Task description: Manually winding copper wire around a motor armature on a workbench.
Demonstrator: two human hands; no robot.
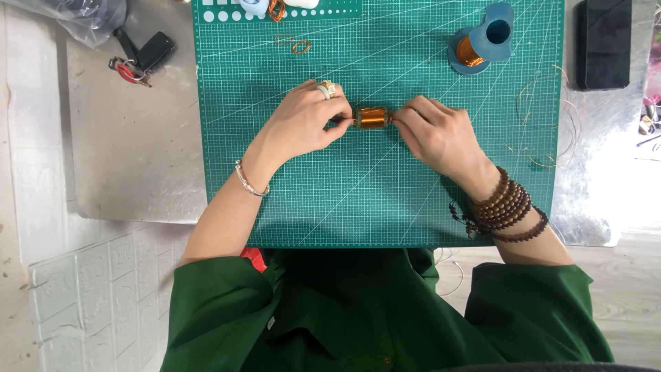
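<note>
**Copper coil pinched at both ends, mid-mat**

Dead centre on the green cutting mat (pixel 372 200): small copper wire coil (pixel 372 117), lying sideways, gripped from both sides. Left hand (pixel 303 124) clamped on its left end, fingertips curled under and hidden. Right hand (pixel 437 134) clamped on the right end, thumb tucked out of sight. Coil's end caps mostly covered. Up top right, blue spool of copper wire (pixel 482 43). Loose wire strands (pixel 551 131) trailing off the mat's right edge, thin, hard to trace. Keys (pixel 138 58) far left. Dark phone (pixel 604 43) at right.

Copper-orange coil (pixel 372 118), green gridded mat (pixel 372 200)
</note>
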